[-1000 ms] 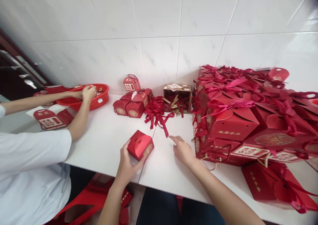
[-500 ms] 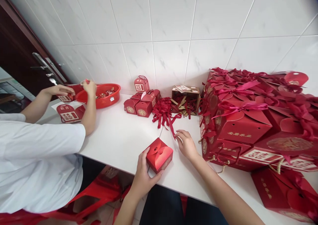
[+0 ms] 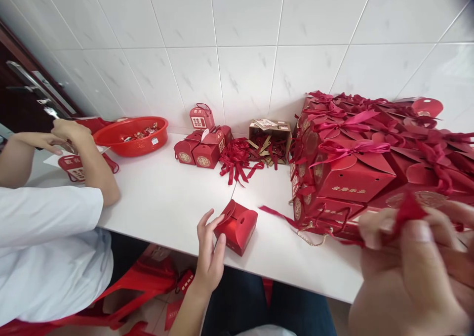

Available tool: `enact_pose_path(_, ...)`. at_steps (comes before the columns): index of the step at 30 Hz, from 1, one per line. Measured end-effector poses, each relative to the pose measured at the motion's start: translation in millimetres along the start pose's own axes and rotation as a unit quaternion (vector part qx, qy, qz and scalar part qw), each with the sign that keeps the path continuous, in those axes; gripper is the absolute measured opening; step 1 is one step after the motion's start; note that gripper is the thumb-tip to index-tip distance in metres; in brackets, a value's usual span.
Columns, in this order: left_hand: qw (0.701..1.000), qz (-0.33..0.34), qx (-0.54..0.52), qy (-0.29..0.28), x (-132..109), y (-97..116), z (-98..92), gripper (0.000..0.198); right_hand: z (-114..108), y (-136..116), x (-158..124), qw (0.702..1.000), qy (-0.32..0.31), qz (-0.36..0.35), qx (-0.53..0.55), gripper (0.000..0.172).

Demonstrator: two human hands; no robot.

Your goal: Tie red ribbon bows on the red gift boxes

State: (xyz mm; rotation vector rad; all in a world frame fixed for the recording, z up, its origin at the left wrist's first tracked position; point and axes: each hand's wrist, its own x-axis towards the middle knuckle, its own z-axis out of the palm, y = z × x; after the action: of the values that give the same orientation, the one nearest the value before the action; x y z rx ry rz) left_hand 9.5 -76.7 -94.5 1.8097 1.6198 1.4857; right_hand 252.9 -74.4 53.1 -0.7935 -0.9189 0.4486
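A small red gift box (image 3: 240,227) with a folded, holed lid sits near the table's front edge. At its left side is my left hand (image 3: 210,257), fingers stretched and spread, fingertips at the box edge without gripping it. My right hand (image 3: 411,276) is raised close to the camera at the right, blurred, with its fingers closed on a dark red ribbon (image 3: 277,213). The ribbon's loose end trails leftward over the table, to the right of the box. Further back lies a heap of red ribbons (image 3: 237,154).
Stacked red boxes with bows (image 3: 355,178) fill the right side. A carton of ribbons (image 3: 269,143) and several small boxes (image 3: 203,150) stand by the wall. At left, a co-worker's hands (image 3: 66,136) work beside a red basin (image 3: 129,146) of sweets.
My right hand has drawn a ribbon from near the heap toward the camera at right. My left hand has loosened from around the box, which has turned slightly.
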Motion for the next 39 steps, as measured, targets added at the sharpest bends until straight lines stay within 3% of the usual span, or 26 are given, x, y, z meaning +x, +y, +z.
enact_pose_path(2,0.999,0.021,0.026,-0.024,13,3,-2.8,0.030,1,10,-6,0.996,-0.059,0.070,-0.017,0.022)
enact_pose_path(3,0.997,0.032,0.047,-0.045,20,5,-3.4,0.028,4,21,-9,0.985,-0.124,0.119,-0.020,0.020)
enact_pose_path(5,0.991,0.048,0.084,-0.088,32,8,-2.7,0.029,11,48,-15,0.934,-0.280,0.221,-0.014,0.019)
enact_pose_path(8,0.983,0.075,0.110,-0.124,42,11,1.4,0.032,21,85,-28,0.878,-0.368,0.305,-0.014,0.025)
enact_pose_path(11,0.975,0.115,0.136,-0.130,45,14,5.6,0.032,26,101,-41,0.860,-0.385,0.333,-0.033,0.024)
enact_pose_path(14,0.971,0.135,0.155,-0.124,45,15,8.3,0.031,28,102,-46,0.857,-0.382,0.344,-0.043,0.023)
enact_pose_path(26,0.986,0.118,0.091,-0.073,39,18,20.6,0.025,32,114,-53,0.843,-0.407,0.346,-0.064,0.020)
enact_pose_path(28,0.989,0.116,0.072,-0.053,39,19,22.3,0.021,31,114,-53,0.848,-0.415,0.314,-0.097,0.019)
enact_pose_path(31,0.994,0.099,0.035,-0.020,40,21,23.5,0.019,29,115,-51,0.884,-0.383,0.184,-0.195,0.014)
enact_pose_path(33,0.997,0.078,0.014,0.003,40,23,23.9,0.018,29,116,-49,0.891,-0.376,0.108,-0.232,0.025)
enact_pose_path(36,0.998,0.051,-0.005,0.039,39,25,25.8,0.016,30,115,-49,0.873,-0.429,0.090,-0.214,0.035)
enact_pose_path(39,0.997,0.040,-0.016,0.061,37,28,28.7,0.015,33,115,-52,0.870,-0.448,0.111,-0.175,0.029)
